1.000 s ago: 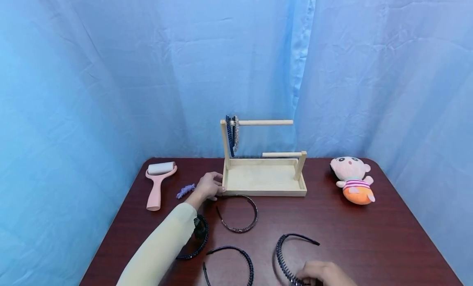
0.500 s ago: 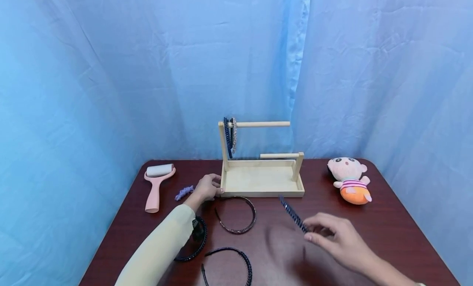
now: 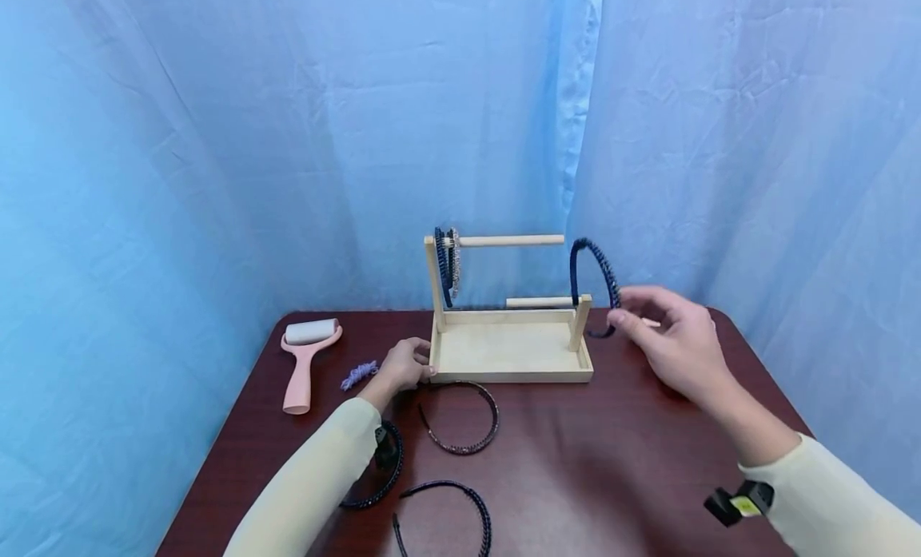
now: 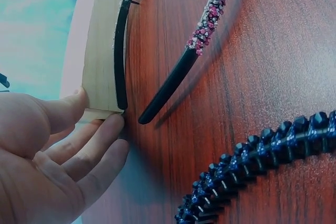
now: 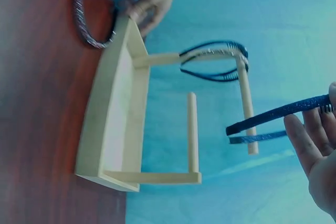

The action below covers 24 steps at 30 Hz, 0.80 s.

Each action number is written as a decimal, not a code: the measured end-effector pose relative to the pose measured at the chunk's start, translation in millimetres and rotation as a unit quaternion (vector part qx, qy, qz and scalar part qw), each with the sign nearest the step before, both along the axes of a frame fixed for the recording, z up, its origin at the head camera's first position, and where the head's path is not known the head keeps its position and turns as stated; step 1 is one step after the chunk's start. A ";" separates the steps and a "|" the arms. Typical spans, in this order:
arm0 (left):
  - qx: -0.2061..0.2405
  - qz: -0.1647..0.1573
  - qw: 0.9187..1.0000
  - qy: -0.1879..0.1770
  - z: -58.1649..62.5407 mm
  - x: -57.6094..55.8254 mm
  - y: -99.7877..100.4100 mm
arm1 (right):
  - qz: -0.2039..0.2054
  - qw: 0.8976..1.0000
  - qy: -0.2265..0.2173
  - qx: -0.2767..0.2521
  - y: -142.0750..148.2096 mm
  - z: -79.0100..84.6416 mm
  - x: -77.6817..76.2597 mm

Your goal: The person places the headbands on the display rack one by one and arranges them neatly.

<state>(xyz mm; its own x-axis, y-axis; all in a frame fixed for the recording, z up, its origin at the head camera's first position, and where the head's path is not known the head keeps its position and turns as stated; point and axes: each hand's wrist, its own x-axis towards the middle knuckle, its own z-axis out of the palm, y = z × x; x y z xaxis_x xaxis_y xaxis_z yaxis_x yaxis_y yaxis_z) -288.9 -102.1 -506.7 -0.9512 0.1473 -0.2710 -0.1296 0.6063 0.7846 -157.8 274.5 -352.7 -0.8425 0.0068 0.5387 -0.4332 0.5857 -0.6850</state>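
My right hand [image 3: 672,337] pinches a dark blue toothed headband [image 3: 608,273], raised upright to the right of the wooden stand. In the right wrist view this headband [image 5: 286,109] appears near the free end of the upper rod [image 5: 245,98]. My left hand [image 3: 404,364] grips the left front corner of the stand's tray [image 3: 514,376], thumb and fingers at the wood in the left wrist view. Several headbands [image 3: 448,265] hang at the left end of the upper rod. A headband with pink and silver beads [image 4: 210,19] lies on the table before the tray.
Two dark headbands lie nearer me, one [image 3: 484,513] in front and another [image 3: 394,469] partly under my left sleeve. A pink lint roller [image 3: 302,369] and a purple cord bundle [image 3: 359,375] lie left. The short lower rod [image 3: 540,302] points left. My right hand hides the plush toy.
My right hand has lifted the dark blue headband from the front of the table, up and forward to beside the stand. The left hand stays at the tray corner.
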 end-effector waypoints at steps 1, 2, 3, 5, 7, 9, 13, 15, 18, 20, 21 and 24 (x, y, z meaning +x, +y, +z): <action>0.000 -0.001 1.000 0.000 0.5 -0.1 0.2 | -0.008 1.000 -0.001 -0.005 0.2 2.7 -6.0; 0.001 -0.001 1.000 0.000 1.0 -0.2 0.3 | -0.015 1.000 -0.003 -0.012 0.0 4.8 -11.9; 0.002 0.000 1.000 0.000 1.7 -0.1 0.4 | -0.021 1.000 -0.005 -0.018 -0.3 6.4 -17.8; 0.000 -0.002 1.000 0.001 3.1 0.9 0.3 | -0.030 0.999 -0.007 -0.026 -0.8 8.2 -29.5; 0.001 -0.003 1.000 0.001 3.8 1.4 0.3 | -0.034 0.999 -0.009 -0.033 -1.2 8.0 -40.3; 0.001 -0.006 1.000 0.002 4.7 2.4 0.9 | -0.030 0.999 -0.011 -0.041 -0.9 5.6 -50.7; 0.001 -0.005 1.000 0.004 4.3 2.2 -0.3 | -0.014 0.999 -0.018 -0.047 -3.8 -0.4 -69.3; 0.001 -0.004 1.000 0.004 3.6 1.9 -0.3 | -0.010 0.999 -0.024 -0.040 -6.0 -3.6 -76.7; 0.002 -0.005 1.000 0.005 2.1 1.0 0.2 | -0.003 0.999 -0.033 -0.033 -10.3 -8.0 -86.0; 0.003 -0.007 1.000 0.006 1.6 0.6 0.6 | 0.003 0.999 -0.041 -0.034 -14.3 -10.0 -91.1; 0.002 -0.007 1.000 0.006 1.5 0.4 0.7 | 0.009 0.998 -0.045 -0.037 -16.7 -10.7 -93.7; 0.000 -0.006 1.000 0.006 2.3 0.0 0.7 | 0.020 0.997 -0.058 -0.039 -25.5 -11.6 -101.6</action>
